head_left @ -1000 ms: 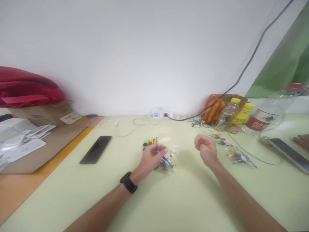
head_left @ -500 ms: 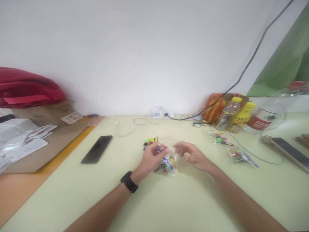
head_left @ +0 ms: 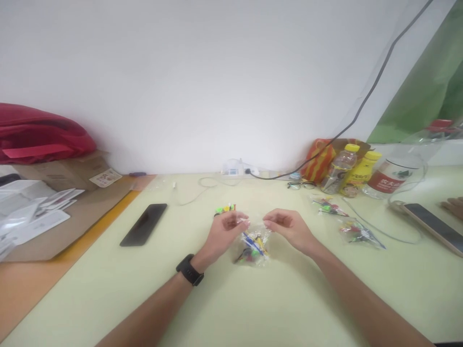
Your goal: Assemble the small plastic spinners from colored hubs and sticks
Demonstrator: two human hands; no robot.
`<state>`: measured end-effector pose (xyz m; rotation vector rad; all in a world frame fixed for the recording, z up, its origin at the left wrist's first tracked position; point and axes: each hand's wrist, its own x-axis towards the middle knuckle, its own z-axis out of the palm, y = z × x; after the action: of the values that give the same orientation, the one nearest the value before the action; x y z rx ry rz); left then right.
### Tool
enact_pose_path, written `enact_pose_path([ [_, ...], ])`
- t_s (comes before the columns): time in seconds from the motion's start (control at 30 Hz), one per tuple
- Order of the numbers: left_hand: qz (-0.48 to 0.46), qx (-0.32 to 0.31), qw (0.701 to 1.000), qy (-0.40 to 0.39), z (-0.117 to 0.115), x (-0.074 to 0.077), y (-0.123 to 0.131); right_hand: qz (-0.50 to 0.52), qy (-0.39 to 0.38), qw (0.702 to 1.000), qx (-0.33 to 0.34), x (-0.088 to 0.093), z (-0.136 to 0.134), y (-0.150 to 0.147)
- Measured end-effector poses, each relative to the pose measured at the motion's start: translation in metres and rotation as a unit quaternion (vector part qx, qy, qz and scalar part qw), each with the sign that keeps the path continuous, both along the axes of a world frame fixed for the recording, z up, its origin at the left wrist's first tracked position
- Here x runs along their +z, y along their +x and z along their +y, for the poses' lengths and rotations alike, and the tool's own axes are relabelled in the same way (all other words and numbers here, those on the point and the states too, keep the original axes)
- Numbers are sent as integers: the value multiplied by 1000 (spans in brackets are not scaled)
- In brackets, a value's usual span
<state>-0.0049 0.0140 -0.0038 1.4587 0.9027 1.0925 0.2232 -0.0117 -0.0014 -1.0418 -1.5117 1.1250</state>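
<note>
A clear plastic bag with small colourful parts and a blue stick inside hangs or rests between my two hands. My left hand, with a black watch on its wrist, pinches the bag's upper left corner. On the other side, my right hand pinches the upper right corner between thumb and fingers. Behind my left hand lie loose coloured pieces, yellow and green among them, partly hidden by that hand.
Two more filled bags, one farther back and one nearer, lie to the right. A black phone is on the left. Bottles, glasses and cables are along the back. Another person's hand is by a second phone.
My right hand has closed its fingers onto the bag's right corner. The bag now shows more fully between my hands, and my left hand has shifted slightly left.
</note>
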Motion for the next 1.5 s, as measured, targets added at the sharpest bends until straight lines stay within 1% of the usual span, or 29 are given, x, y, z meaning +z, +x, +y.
enact_pose_path([
  [0.07,5,-23,1000,4,1,2,-4,20,-11,1000,-10,1,0,0],
  [0.2,30,-85,996,13,1,4,-10,31,-12,999,-9,0,-1,0],
  [0.37,70,-118,990,20,1,4,-12,33,-5,999,0,0,-2,-1],
  [0.47,91,-114,989,12,1,6,-10,28,-4,1000,6,0,-3,-1],
  [0.6,78,-105,991,2,2,8,-10,13,-6,1000,-3,2,-3,0],
  [0.73,71,-102,992,9,2,10,-12,21,-7,1000,-20,3,-3,1],
  [0.93,66,-86,993,36,2,9,-13,25,-6,1000,-14,3,-2,1],
  [1.07,70,-87,993,39,2,8,-11,22,-4,1000,-19,2,-1,3],
  [1.23,80,-84,993,24,4,11,-15,13,-6,1000,-25,5,-1,7],
  [1.4,47,-82,995,15,7,12,-17,6,-2,1000,-16,10,-1,8],
  [1.5,40,-84,995,19,8,12,-15,-2,-2,1000,-26,10,0,7],
])
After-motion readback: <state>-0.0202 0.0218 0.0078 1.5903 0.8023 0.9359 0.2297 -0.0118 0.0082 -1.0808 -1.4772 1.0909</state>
